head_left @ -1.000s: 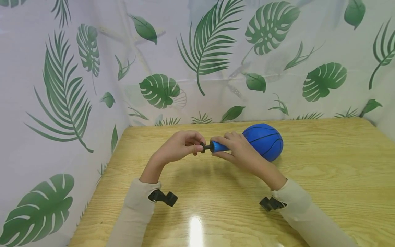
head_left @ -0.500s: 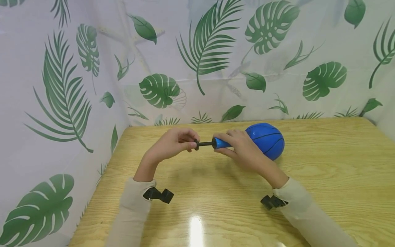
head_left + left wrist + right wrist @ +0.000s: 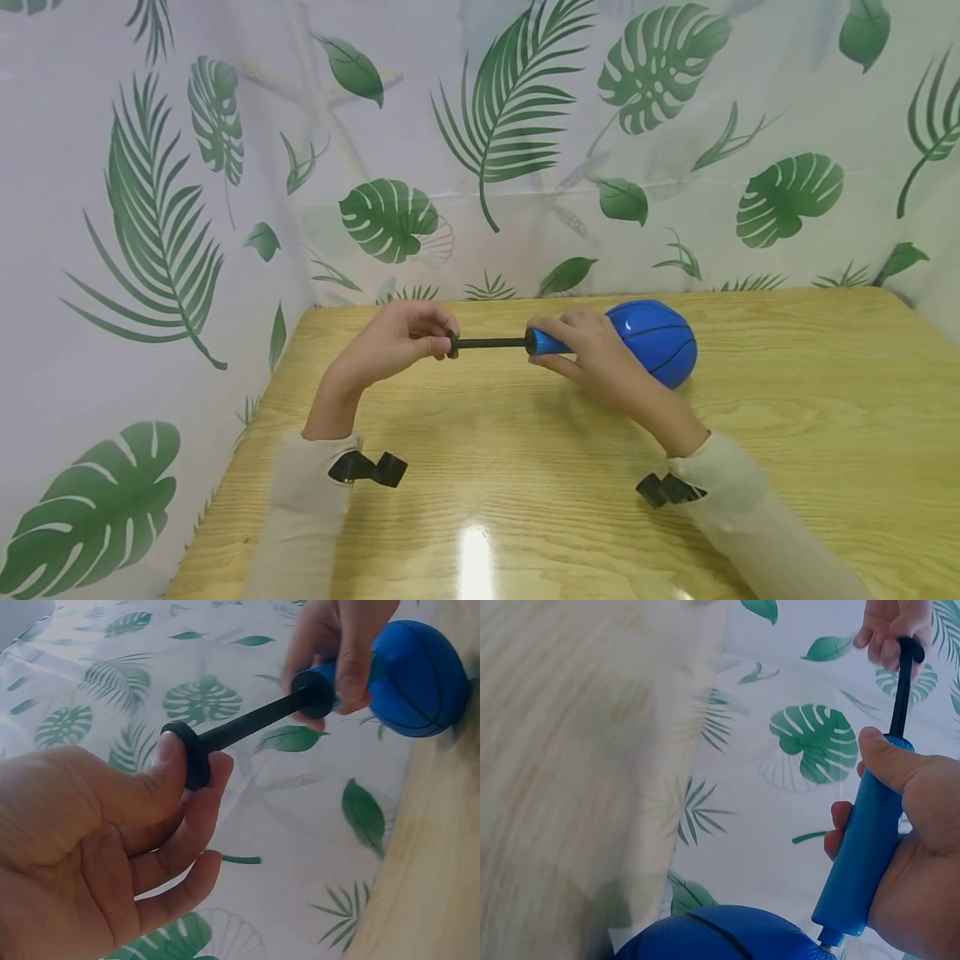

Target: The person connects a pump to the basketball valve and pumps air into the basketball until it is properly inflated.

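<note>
My left hand (image 3: 393, 343) pinches the round black end of a hand pump's rod between thumb and fingers. The black rod (image 3: 491, 342) stretches far out of the pump. My right hand (image 3: 592, 354) grips the blue barrel of the pump (image 3: 862, 847), fingers wrapped round it. In the right wrist view a thin metal needle at the barrel's lower end meets the blue ball (image 3: 720, 934). Black curved lines mark this ball, which looks dented rather than fully round and rests on the table just beyond the right hand.
The wood-grain table (image 3: 480, 467) runs under both arms. Behind and to the left hangs a white curtain (image 3: 525, 225) printed with green leaves. A black wrist camera (image 3: 367, 468) is strapped to the left sleeve, another (image 3: 671, 490) to the right.
My left hand has moved left, drawing the pump's rod from nearly all the way in to far out. The right hand, pump barrel and ball have shifted slightly right.
</note>
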The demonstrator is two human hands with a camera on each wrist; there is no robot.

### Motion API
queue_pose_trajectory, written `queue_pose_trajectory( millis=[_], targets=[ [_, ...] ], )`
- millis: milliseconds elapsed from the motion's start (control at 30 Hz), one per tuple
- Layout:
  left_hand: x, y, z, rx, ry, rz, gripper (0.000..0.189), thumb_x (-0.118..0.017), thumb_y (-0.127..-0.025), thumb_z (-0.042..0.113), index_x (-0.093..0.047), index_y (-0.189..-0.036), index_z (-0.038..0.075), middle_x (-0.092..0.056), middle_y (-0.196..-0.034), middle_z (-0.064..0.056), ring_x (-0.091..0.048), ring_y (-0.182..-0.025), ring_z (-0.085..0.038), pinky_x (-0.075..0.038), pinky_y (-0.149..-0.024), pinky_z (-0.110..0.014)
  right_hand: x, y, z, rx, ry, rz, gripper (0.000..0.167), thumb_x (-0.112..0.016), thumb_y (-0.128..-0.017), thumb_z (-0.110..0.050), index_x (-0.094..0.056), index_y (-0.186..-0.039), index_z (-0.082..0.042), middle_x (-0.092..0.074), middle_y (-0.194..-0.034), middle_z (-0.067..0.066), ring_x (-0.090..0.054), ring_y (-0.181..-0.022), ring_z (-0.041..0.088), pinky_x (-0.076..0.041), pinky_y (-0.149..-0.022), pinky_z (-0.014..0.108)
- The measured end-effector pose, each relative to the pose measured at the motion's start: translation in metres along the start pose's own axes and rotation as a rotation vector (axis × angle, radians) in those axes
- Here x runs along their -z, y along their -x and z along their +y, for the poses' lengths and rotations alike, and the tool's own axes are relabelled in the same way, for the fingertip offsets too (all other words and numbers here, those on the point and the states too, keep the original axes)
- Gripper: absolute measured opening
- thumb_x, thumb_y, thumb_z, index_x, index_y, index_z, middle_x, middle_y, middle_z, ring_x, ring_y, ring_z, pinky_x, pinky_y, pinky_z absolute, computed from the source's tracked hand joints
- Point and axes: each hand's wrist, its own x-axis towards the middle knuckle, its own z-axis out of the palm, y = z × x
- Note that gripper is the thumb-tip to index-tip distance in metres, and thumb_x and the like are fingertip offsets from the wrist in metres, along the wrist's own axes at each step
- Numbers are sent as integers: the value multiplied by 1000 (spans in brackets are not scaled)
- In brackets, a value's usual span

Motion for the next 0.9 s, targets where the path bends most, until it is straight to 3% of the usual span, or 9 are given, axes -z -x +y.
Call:
queue_pose_trajectory(
  millis=[133,267,500,700,900],
  targets=[
    [-14,-8,-2,-16,-6,-24,6,-66,-95,-3,-68,-100,0,-71,-90,-13,-68,-80,-19,-58,-77,-37,-5,0,-4,30,33,13,38,-75,-93,-24,-66,-129,-13,-66,-105,12,-60,-103,35,-45,-89,56],
    [-28,-14,-4,-16,18,-37,7,-65,-96,-5,-66,-102,-2,-71,-90,-14,-66,-77,-16,-56,-75,-30,-9,1,-8,45,47,20,35,-75,-93,-24,-66,-126,-15,-64,-100,9,-58,-98,32,-44,-85,53],
    [-45,-21,-3,-9,10,-57,7,-63,-98,-1,-66,-104,-1,-72,-92,-15,-68,-79,-24,-56,-75,-27,-13,3,-14,67,46,5,37,-75,-92,-25,-66,-127,-16,-63,-98,6,-54,-92,26,-42,-82,47],
    [-42,-21,-2,5,-6,-64,8,-65,-98,3,-68,-106,1,-73,-95,-13,-69,-81,-20,-57,-75,-27,-11,3,-13,52,8,-20,37,-73,-94,-28,-66,-129,-17,-62,-99,4,-53,-92,24,-41,-84,44],
    [-24,-12,-1,12,9,-38,7,-67,-97,2,-69,-104,2,-73,-95,-12,-70,-85,-24,-57,-78,-32,-5,2,-7,11,-22,-38,41,-72,-96,-27,-64,-135,-15,-65,-109,8,-58,-106,30,-44,-93,52]
  ],
)
